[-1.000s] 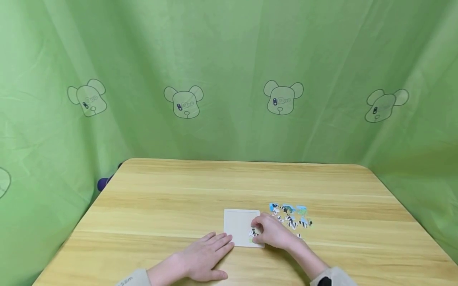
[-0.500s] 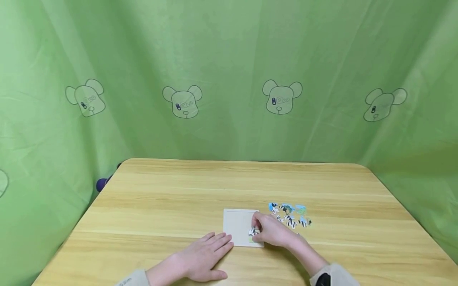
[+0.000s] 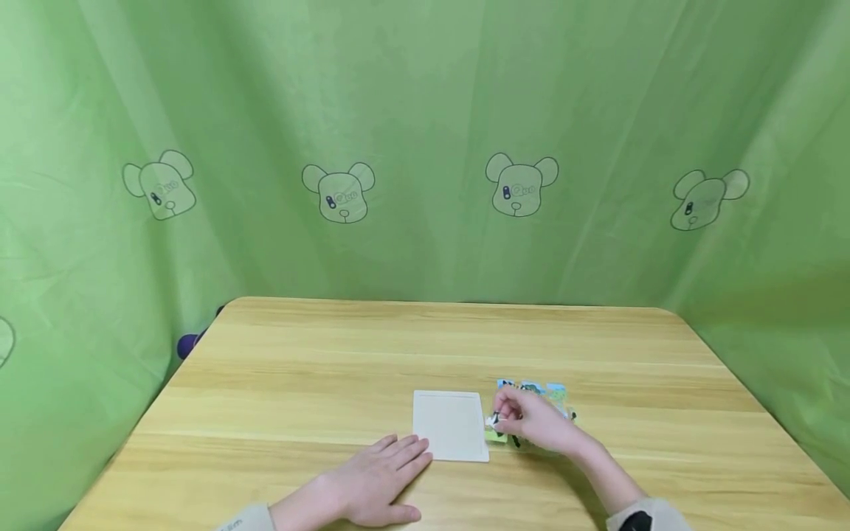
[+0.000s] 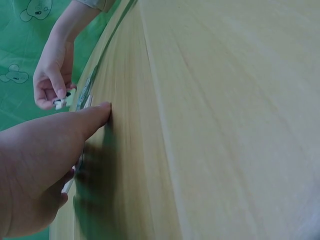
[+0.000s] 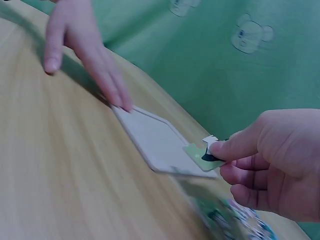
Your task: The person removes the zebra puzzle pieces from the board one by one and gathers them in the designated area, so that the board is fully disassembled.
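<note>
My right hand [image 3: 539,422] pinches a green, white and black jigsaw piece [image 5: 205,156] between thumb and fingers. It holds the piece above the table, just past the right edge of a square white puzzle tray [image 3: 450,426]. The tray has a thin raised rim and a bare inside. My left hand [image 3: 387,481] lies flat with straight fingers, its fingertips at the tray's lower left corner. Loose zebra-picture jigsaw pieces [image 3: 556,391] lie to the right of the tray, partly hidden behind my right hand.
The wooden table [image 3: 299,369] has rounded far corners. A green curtain [image 3: 425,88] printed with bear heads hangs behind it and along both sides. Something purple [image 3: 187,345] shows beyond the table's left edge.
My right hand has lifted the jigsaw piece from the tray's lower right corner and moved it right, off the tray. The left hand has stayed in place.
</note>
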Available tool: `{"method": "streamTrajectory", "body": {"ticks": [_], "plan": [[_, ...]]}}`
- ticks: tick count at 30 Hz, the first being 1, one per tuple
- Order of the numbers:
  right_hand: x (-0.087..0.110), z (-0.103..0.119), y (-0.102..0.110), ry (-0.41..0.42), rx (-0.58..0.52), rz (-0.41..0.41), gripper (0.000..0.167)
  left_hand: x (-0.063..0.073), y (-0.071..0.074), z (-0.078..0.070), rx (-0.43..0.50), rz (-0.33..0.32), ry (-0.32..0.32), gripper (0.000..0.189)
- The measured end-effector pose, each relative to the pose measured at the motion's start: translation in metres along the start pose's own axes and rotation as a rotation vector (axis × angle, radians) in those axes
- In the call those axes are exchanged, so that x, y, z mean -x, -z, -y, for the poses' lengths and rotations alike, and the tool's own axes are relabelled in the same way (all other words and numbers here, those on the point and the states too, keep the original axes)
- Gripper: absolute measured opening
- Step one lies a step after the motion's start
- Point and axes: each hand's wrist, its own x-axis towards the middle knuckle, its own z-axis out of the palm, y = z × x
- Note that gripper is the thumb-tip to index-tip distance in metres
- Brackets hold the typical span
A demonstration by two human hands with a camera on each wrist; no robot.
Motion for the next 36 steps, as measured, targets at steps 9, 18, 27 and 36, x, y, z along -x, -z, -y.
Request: {"method": "streamTrajectory", "body": {"ticks": [9,18,27,36], "plan": [[0.031,-0.022,0.041,-0.085,-0.087,-0.078,0.025,0.001,0.000,0.001,0.012,-0.001,0.002,0.074],[0.061,-0.040,0.059,-0.204,-0.146,-0.070,0.030,0.000,-0.002,0.004,0.019,-0.017,0.007,0.074],[0.072,-0.051,0.062,-0.253,-0.072,-0.047,0.019,0.000,-0.003,0.005,0.021,-0.023,0.001,0.073],[0.072,-0.049,0.053,-0.336,0.090,-0.172,0.014,-0.001,-0.003,0.004,0.013,-0.021,0.005,0.073]]}}
